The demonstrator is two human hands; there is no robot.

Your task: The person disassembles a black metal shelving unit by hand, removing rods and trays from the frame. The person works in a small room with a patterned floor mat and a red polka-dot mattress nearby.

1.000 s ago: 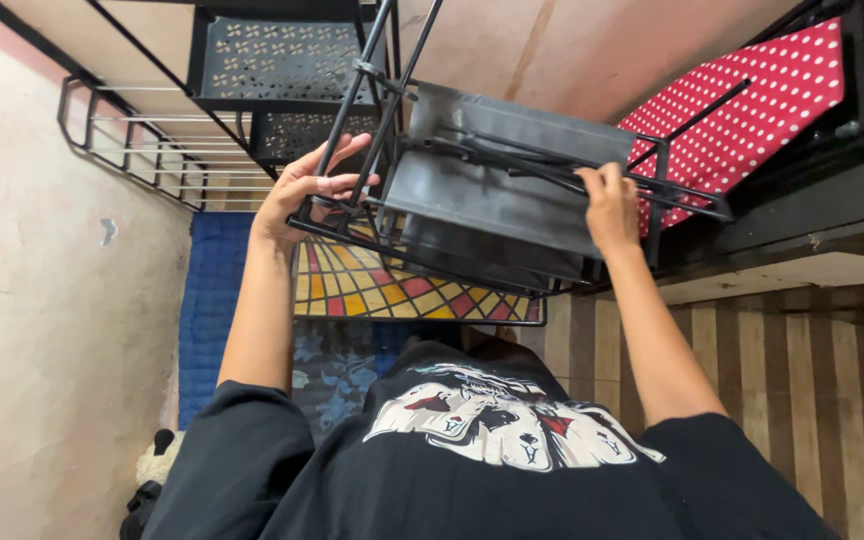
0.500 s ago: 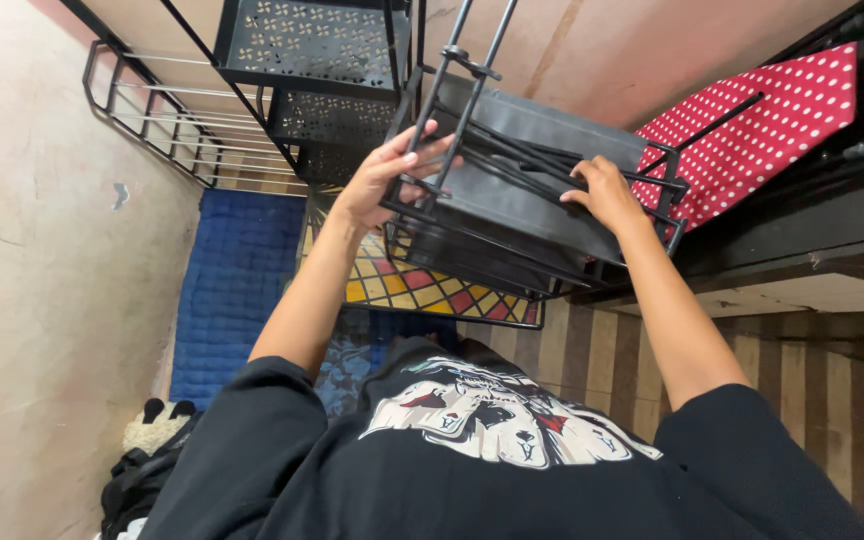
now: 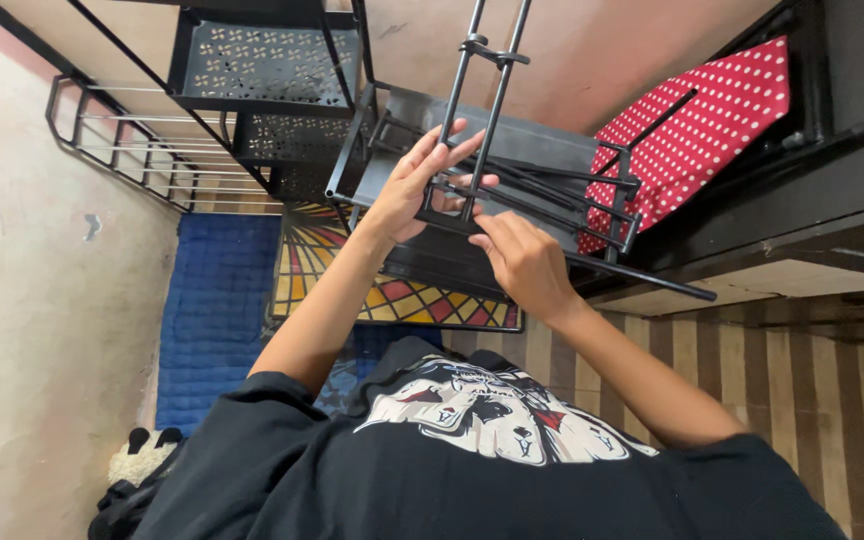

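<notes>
A black metal folding stand (image 3: 512, 190) with a flat dark shelf and thin tubular legs is held up in front of me, its two parallel rods rising toward the top of the view. My left hand (image 3: 417, 185) presses against the frame, fingers wrapped around a crossbar beside the two rods. My right hand (image 3: 522, 260) grips the lower edge of the frame just below and to the right of the left hand. Both arms reach out from my black printed shirt (image 3: 472, 440).
A black perforated metal shelf rack (image 3: 262, 70) stands at the upper left with a wire rail (image 3: 112, 140) beside it. A red polka-dot cushion (image 3: 702, 130) lies at the right. Below are a blue quilted mat (image 3: 212, 300), a colourful patterned mat (image 3: 392, 295) and a striped floor (image 3: 832, 400).
Both hands have moved closer together near the middle of the stand; the right hand shifted from its right edge to the lower centre. The stand now sits more upright and nearer.
</notes>
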